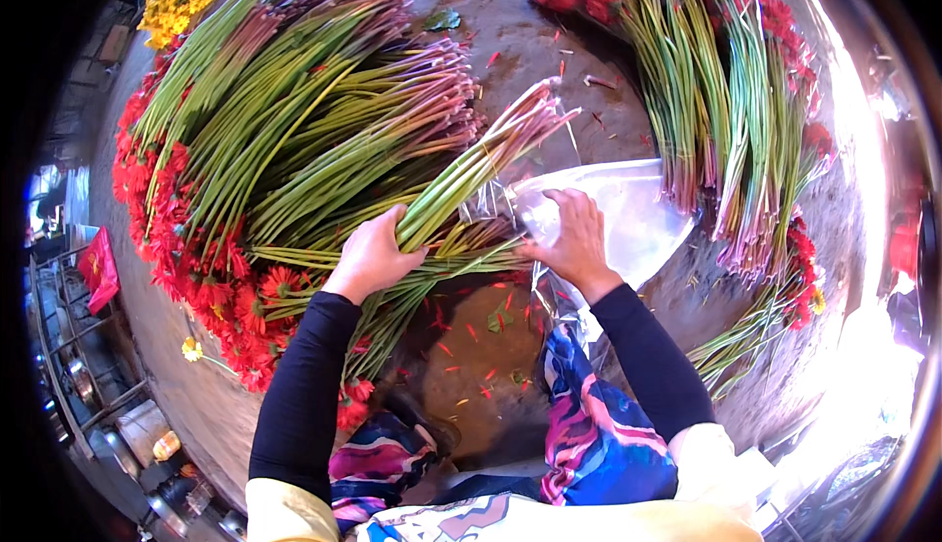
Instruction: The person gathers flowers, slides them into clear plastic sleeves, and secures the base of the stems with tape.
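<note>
At left, red gerbera heads fringe a heap of long green stems. The left hand has its grip closed around a stem bundle, slanting up and right beside the heap. The right hand, fingers parted, is by other stem ends, over a translucent plastic sheet; whether it pinches anything, I cannot tell. Squeezing hard could bruise stems; a loose hold could let them splay. Farther right lie more gerbera bundles.
</note>
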Demonstrator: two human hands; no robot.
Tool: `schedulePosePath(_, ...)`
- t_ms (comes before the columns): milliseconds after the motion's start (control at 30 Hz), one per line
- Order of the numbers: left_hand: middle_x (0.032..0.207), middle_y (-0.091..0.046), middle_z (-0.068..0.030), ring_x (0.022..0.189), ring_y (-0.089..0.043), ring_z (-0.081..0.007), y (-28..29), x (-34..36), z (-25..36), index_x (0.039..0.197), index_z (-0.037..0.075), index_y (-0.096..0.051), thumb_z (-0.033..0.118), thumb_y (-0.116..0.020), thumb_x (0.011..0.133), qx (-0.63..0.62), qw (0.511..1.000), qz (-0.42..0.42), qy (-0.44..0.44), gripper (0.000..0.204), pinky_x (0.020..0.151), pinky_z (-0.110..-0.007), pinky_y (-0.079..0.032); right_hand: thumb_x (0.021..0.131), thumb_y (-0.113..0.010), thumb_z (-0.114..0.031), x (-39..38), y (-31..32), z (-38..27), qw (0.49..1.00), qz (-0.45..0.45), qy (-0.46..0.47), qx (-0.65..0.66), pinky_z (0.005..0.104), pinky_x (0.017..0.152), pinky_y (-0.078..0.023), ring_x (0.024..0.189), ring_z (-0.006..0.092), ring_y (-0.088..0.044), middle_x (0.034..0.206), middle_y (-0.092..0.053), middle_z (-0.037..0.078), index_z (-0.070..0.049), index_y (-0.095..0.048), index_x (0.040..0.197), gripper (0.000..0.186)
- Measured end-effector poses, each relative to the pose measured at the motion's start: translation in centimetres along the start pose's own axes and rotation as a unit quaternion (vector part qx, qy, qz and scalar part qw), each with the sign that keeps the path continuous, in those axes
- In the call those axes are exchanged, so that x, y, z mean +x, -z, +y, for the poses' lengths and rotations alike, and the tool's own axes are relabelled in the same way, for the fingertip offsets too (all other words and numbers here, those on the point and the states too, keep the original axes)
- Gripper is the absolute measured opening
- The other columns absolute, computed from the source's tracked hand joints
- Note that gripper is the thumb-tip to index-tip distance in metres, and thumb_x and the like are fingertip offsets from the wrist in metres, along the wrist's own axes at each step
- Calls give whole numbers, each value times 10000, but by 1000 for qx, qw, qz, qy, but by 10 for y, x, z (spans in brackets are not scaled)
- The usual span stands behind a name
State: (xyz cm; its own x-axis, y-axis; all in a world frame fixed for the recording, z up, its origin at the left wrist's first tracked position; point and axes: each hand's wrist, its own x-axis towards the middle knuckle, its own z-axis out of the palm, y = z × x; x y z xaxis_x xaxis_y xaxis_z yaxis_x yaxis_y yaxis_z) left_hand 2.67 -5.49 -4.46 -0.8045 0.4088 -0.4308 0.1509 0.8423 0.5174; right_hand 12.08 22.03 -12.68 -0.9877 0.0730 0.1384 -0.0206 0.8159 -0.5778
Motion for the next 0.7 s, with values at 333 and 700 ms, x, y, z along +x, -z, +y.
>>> schedulePosePath(333, 829, -594, 4, 620, -532, -53, 27, 17, 78, 1267, 31, -481, 172, -734, 805, -307, 944, -122, 2, 546, 563, -230, -474, 818, -648, -160, 49, -8, 45, 936, 117, -216, 250, 333, 616, -481, 693, 251, -639, 768, -652, 114, -102, -604, 924, 128)
schedulePosePath(700, 846, -633, -116, 750, -597, -189, -29, 7, 93, 1208, 15, -512, 300, -742, 781, -89, 977, -173, -92, 562, 701, -328, -473, 808, -729, -296, 100, 90, 93, 926, 167, -259, 219, 243, 534, -434, 596, 84, -531, 663, -622, 1, -81, -684, 883, 232)
